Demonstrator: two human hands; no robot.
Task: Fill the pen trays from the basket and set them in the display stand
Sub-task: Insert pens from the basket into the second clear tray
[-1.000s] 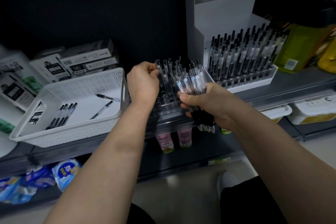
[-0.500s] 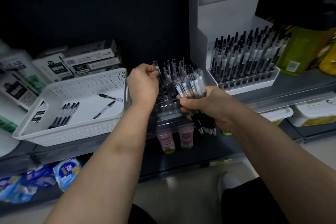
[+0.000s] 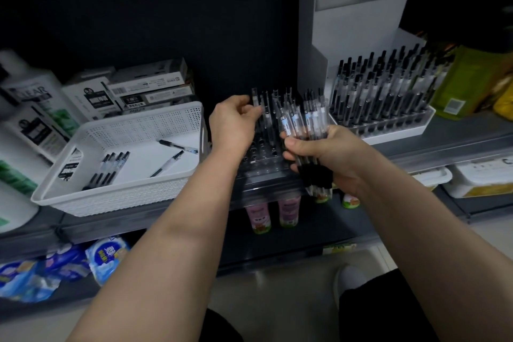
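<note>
**Loose bundle could spill as we seat a pen**

Our left hand (image 3: 233,122) pinches one pen (image 3: 256,101) upright at the back of the dark tray (image 3: 261,159). The tray sits on the shelf (image 3: 444,144) between the basket (image 3: 133,130) and the display stand (image 3: 355,22). Our right hand (image 3: 327,153) curls round a bundle of pens (image 3: 302,125) over the tray's front. If that grip loosens, they scatter. Compared with a second ago, both grips match and the basket's loose pens lie unmoved

The basket (image 3: 144,130) was white with a dotted grid of holes, the pens (image 3: 383,91) black-capped and clear, the stand (image 3: 347,22) grey.
</note>
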